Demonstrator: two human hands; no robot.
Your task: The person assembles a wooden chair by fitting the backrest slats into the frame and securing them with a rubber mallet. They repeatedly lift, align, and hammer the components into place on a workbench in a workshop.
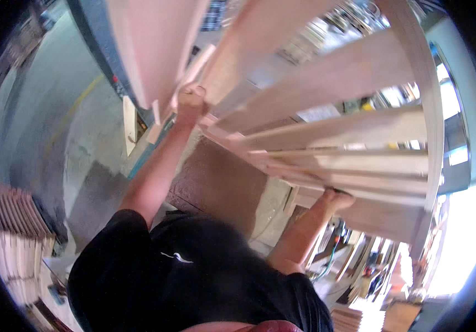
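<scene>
A large pale wooden slatted frame [326, 83], with several broad boards joined to long rails, stands tilted in front of me and fills the upper right. At its left end my left hand [192, 98] is closed round the wooden edge, the arm stretched out. Lower on the right, my right hand [337, 200] is wrapped on the same frame near its lowest board [365, 213]. A small dark patch shows by the right fingers, too blurred to name. Another wide wooden board [155, 44] rises just left of my left hand.
Stacked wooden slats [16, 243] stand at the lower left. A dark workbench edge [97, 50] runs along the upper left. A brown mat [218, 180] lies on the floor below the frame. Tools and wood pieces [354, 254] crowd the lower right, near bright windows.
</scene>
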